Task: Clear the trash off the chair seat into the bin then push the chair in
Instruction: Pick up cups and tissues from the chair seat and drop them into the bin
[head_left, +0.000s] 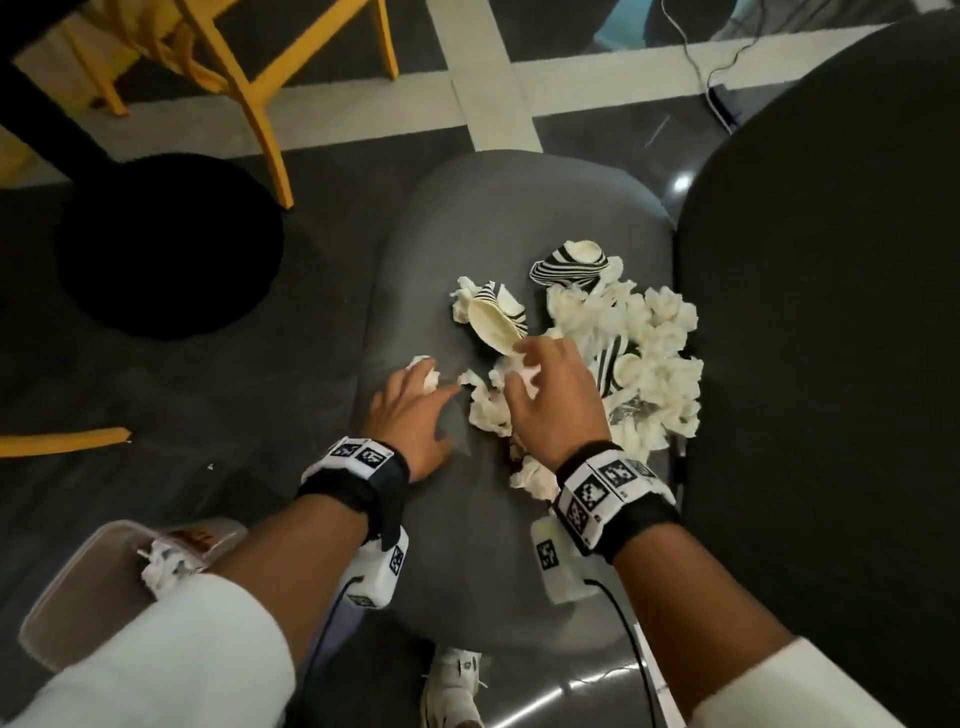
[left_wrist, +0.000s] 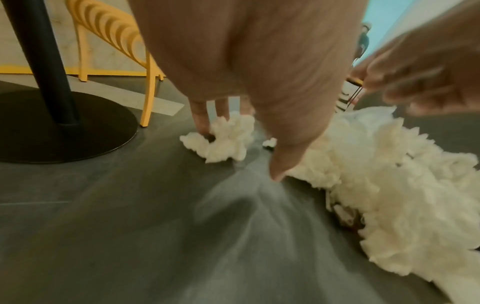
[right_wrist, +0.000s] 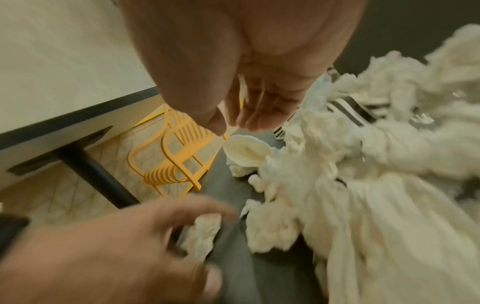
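Note:
A grey chair seat (head_left: 467, 218) carries a heap of crumpled white tissues (head_left: 654, 364) mixed with crushed striped paper cups (head_left: 569, 262); one cup (head_left: 496, 317) lies open-mouthed at the heap's left. My left hand (head_left: 421, 389) is spread on the seat. Its fingertips rest on a separate tissue wad (left_wrist: 223, 139) and its thumb (left_wrist: 275, 172) is on the fabric, apart from the wad. My right hand (head_left: 530, 369) hovers over the heap's near-left edge with relaxed fingers (right_wrist: 259, 115) and an empty palm. The beige bin (head_left: 78, 582) stands on the floor at lower left with tissue inside.
The chair's dark backrest (head_left: 831, 312) rises along the right. A round black table base (head_left: 171, 244) and a yellow chair (head_left: 249, 78) stand on the floor to the left. A black cable (head_left: 634, 639) trails from my right wrist, and my shoe (head_left: 457, 680) is below the seat's front edge.

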